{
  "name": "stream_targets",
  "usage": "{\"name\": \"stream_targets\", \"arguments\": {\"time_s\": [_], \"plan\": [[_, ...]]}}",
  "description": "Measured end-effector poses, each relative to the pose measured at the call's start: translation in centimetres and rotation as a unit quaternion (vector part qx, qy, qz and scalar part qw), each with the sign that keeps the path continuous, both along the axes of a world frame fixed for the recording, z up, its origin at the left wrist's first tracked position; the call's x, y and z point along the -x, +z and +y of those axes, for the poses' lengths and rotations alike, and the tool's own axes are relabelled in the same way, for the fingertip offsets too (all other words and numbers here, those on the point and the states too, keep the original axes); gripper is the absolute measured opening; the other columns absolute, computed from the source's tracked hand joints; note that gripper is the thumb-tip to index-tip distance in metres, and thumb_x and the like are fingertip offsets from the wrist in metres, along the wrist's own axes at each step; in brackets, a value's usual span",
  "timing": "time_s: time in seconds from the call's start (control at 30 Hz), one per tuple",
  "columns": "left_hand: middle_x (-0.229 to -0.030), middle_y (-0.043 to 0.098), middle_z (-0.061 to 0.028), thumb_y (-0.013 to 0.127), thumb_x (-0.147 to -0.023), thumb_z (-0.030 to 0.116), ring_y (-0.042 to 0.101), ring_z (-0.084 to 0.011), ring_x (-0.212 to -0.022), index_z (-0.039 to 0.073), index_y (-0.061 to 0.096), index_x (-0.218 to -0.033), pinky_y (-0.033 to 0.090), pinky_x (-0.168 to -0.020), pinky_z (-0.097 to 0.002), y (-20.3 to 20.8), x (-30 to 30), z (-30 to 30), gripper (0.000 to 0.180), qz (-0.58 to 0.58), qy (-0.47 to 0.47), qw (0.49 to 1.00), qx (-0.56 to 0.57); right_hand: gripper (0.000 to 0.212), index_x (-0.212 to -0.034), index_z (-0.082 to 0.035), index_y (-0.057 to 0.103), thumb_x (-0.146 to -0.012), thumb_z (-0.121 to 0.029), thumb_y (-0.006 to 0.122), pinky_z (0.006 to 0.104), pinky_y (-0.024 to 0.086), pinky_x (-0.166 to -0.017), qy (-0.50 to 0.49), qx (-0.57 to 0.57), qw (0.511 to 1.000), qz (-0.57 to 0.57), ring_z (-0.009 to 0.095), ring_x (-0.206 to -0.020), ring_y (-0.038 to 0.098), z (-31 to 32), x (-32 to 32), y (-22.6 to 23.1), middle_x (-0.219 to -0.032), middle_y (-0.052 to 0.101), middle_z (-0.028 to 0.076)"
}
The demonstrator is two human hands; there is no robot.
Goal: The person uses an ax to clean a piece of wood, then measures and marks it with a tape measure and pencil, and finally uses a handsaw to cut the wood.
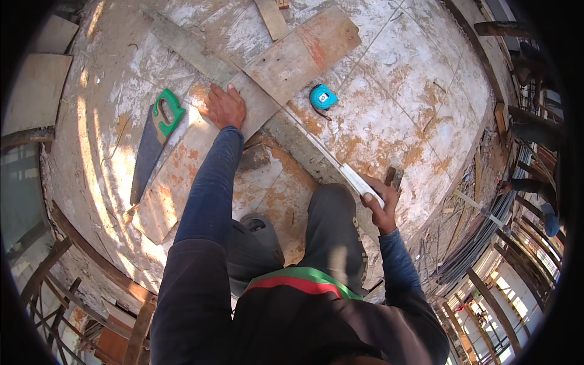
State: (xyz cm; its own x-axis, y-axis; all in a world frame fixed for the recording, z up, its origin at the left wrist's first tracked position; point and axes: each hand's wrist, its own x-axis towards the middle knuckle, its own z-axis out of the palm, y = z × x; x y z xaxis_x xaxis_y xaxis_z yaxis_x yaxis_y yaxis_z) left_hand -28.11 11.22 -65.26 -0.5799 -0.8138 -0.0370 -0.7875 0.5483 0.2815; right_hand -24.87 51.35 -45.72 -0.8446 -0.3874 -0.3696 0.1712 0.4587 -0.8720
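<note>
My left hand [224,107] lies flat with spread fingers on a worn wooden board [176,176] stretching diagonally toward the lower left. A second wide board piece [307,52] adjoins it at the far end. In my right hand [383,205] is the white handle of a long, thin tool [358,182]. It looks like a saw seen edge-on, its narrow length reaching up to the board's edge. A long plank [298,143] crosses beneath the boards. Left of my left arm lies a handsaw [152,146] with a green handle. A blue tape measure [322,97] rests right of the boards.
My knees [333,213] are close behind the boards. A small wood block [254,157] sits beside the crossing plank. Timber edging [100,258] borders the dusty floor. At the right are bundled rods [480,234] and another person's arm [526,184].
</note>
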Motion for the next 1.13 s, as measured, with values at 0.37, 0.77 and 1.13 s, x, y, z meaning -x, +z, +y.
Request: {"name": "stream_targets", "arguments": {"time_s": [0.37,0.77,1.13], "plan": [[-0.130,0.059,-0.0190,0.042,-0.100,0.043,0.052,-0.0340,-0.123,-0.004,0.044,-0.142,0.023,-0.108,-0.0587,1.1,1.6,2.0,0.063,0.019,-0.020,0.999,0.025,0.035,-0.116,0.002,0.067,-0.090,-0.020,0.065,0.0343,0.052,-0.079,0.013,0.120,0.975,0.186,0.023,-0.085,0.069,-19.9,7.4,-10.0,-0.094,0.072,0.019],[-0.129,0.059,-0.0187,0.045,-0.099,0.042,0.052,-0.0349,-0.122,-0.004,0.049,-0.138,0.027,-0.106,-0.0581,1.7,1.7,-0.1,0.060,0.027,-0.028,0.997,0.059,0.046,-0.122,0.005,0.065,-0.089,-0.027,0.061,0.0356,0.050,-0.092,-0.009,0.092,0.993,0.076,0.027,-0.101,0.069,-8.9,0.9,-4.7,-0.110,0.071,0.021],[-0.094,0.067,-0.0222,0.038,-0.099,0.049,0.065,-0.0422,-0.089,-0.001,0.059,-0.102,0.045,-0.072,-0.0603,-1.8,1.2,-1.5,0.054,-0.017,-0.036,0.995,0.090,0.041,-0.119,-0.018,0.071,-0.083,-0.039,0.069,0.0451,0.052,-0.076,-0.051,0.084,0.986,0.137,0.036,-0.086,0.068,-14.3,2.6,-7.3,-0.097,0.073,0.014]]}}
